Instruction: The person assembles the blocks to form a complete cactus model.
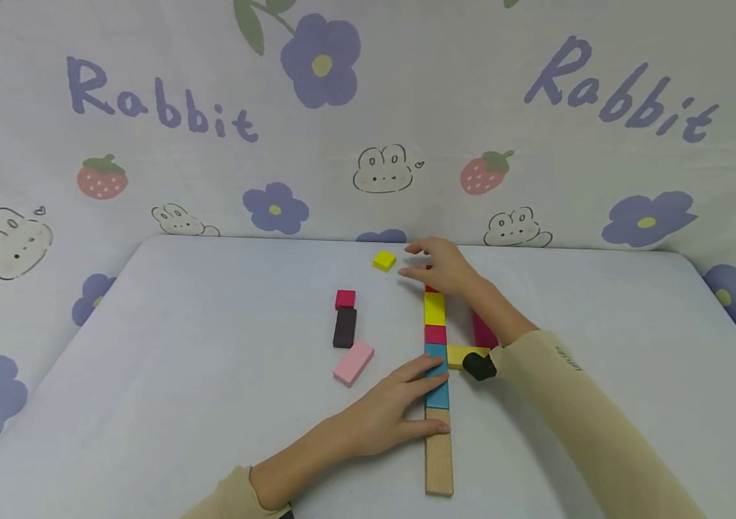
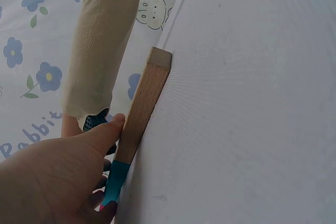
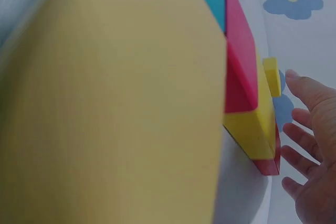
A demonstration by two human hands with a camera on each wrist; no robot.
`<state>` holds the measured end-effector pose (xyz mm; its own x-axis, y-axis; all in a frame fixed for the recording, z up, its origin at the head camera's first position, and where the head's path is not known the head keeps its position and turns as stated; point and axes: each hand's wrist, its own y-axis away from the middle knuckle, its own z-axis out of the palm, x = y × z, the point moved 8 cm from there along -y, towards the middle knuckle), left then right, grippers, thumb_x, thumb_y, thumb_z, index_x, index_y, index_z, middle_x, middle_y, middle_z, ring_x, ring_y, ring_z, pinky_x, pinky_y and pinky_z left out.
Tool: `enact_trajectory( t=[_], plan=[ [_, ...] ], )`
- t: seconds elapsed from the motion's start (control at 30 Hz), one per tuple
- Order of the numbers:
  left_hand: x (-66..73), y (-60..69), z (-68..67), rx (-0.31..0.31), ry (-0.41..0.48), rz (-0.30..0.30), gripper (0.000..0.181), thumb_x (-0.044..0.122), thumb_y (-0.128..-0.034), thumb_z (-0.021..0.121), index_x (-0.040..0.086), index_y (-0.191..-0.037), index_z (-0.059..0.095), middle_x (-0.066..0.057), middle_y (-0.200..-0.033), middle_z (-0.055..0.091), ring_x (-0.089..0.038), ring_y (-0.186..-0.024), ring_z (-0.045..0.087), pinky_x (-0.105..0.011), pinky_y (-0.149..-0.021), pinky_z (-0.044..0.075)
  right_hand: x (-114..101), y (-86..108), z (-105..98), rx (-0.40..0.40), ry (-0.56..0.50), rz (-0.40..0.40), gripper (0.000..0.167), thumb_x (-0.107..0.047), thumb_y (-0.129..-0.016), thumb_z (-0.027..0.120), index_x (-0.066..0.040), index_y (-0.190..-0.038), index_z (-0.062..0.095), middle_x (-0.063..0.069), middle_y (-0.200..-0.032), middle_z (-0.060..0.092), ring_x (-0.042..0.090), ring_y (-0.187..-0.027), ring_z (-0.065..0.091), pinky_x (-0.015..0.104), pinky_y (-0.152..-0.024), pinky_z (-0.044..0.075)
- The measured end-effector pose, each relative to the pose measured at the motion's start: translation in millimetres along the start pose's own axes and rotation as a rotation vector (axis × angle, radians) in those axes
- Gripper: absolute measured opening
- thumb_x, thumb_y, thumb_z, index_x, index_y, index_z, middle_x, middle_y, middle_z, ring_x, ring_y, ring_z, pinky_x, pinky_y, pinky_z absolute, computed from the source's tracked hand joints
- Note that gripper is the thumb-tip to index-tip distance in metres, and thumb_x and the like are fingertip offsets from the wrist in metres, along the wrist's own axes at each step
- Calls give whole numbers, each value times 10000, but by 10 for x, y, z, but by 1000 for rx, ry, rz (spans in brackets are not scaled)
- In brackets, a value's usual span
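A straight row of blocks runs away from me: a wooden block (image 1: 439, 461) nearest, then a blue block (image 1: 437, 393), a small red block (image 1: 435, 334), a yellow block (image 1: 435, 308) and a red block (image 1: 431, 287) at the far end, partly hidden. My left hand (image 1: 383, 407) rests on the row, fingers across the blue part and thumb on the wooden block. Above the far end, my right hand (image 1: 443, 268) has its fingers spread and holds nothing. A small yellow block (image 1: 384, 261) lies just left of its fingertips, apart from them.
Left of the row lie a small red block (image 1: 345, 299), a black block (image 1: 344, 328) and a pink block (image 1: 353, 363). A yellow block (image 1: 455, 356) touches the row's right side, with a dark red block (image 1: 484, 333) behind it, partly under the right forearm. A patterned cloth (image 1: 212, 180) hangs behind the table.
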<state>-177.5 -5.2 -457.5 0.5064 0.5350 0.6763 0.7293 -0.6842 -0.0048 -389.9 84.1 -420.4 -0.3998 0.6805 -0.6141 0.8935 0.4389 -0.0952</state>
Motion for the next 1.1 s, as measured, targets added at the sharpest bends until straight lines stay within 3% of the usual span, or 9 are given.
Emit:
enact_trajectory(
  t=[0.33,0.57,1.1],
  plan=[
    [12,2,-19,11,-1,11,690,403,-1021,708,116,-1601,468,-18,-1723,314,-199,-1621,219,-366,-1272,314,-110,-68,79,-11,57,22,513,-277,-999,749,11,-1407,633,207,-1416,633,385,-1355,531,522,-1184,444],
    [24,7,-30,18,5,26,678,382,-1022,713,96,-1590,480,-26,-1722,312,-210,-1623,212,-370,-1282,297,-199,-124,113,-25,78,33,478,-251,-1008,721,25,-1390,642,214,-1399,645,382,-1339,556,508,-1178,453],
    [23,-7,-29,16,-3,29,680,371,-1022,715,89,-1592,474,-35,-1724,307,-215,-1621,223,-365,-1281,295,-164,-169,170,-49,83,109,429,-246,-1013,719,13,-1350,661,197,-1368,653,352,-1266,576,464,-1138,495]
  ],
)
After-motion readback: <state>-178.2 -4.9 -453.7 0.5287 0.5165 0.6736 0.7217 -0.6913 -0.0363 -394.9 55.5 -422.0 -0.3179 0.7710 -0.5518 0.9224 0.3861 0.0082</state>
